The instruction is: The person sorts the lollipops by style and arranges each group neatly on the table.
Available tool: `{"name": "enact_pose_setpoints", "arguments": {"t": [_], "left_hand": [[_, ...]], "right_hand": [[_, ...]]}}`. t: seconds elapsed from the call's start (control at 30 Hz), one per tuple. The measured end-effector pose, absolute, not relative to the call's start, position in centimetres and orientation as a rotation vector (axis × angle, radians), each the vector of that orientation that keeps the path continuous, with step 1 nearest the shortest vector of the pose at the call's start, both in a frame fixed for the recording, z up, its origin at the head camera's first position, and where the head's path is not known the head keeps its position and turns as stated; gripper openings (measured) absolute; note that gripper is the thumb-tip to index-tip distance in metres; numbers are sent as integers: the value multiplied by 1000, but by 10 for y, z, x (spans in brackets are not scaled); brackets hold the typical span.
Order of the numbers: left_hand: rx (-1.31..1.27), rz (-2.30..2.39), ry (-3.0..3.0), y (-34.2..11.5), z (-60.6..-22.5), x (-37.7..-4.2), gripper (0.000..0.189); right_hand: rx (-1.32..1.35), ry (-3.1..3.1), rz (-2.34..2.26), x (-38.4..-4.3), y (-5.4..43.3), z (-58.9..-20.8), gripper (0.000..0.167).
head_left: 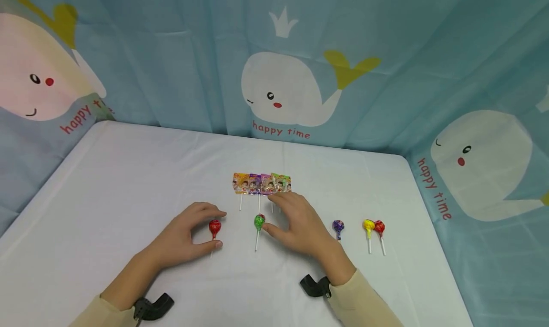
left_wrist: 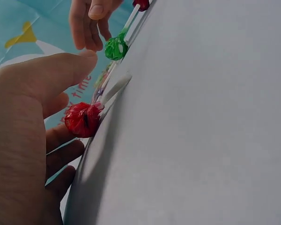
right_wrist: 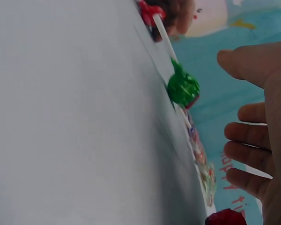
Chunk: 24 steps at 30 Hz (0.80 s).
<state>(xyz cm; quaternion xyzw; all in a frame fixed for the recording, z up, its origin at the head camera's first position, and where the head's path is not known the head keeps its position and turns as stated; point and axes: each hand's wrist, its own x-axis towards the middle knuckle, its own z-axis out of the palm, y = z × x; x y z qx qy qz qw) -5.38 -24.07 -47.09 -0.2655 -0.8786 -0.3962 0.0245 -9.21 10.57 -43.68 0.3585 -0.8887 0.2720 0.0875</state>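
Blue whale cloth hangs behind our white table. The green lollipop lies just beside the right hand; left of it, the red lollipop sits within the curve of the left hand. Both hands' fingers are wide, squeezing nothing. We guess lollipops feel light, hard and slippery; we'd pinch the sticks. Candy packs behind the green one may block the right fingers.

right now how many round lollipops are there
6: a red one by the left hand; green one between the hands; another red one by the right hand, hidden in the head view; purple one, yellow one and third red one farther right. More may be hidden.
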Motion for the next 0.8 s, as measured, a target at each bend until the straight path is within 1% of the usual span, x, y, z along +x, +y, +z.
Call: {"name": "enact_pose_setpoints", "arguments": {"t": [0.1,0.33,0.4,0.5,0.8], "left_hand": [[-838,-1214,-2727,-244,-470,-46,68],[-834,-1163,-2796,-247,-466,-35,88],[-838,-1165,-2800,-247,-466,-34,91],[-848,-1183,-2798,-248,-467,-33,91],[-897,-1213,-2768,-250,-467,-34,81]], "right_hand": [[1106,-2637,809,-85,103,-437,67],[1150,-2648,812,-74,95,-440,72],[1147,-2675,806,-73,93,-442,74],[1146,-2714,803,-70,90,-445,76],[1196,-2707,782,-69,89,-446,78]]}}
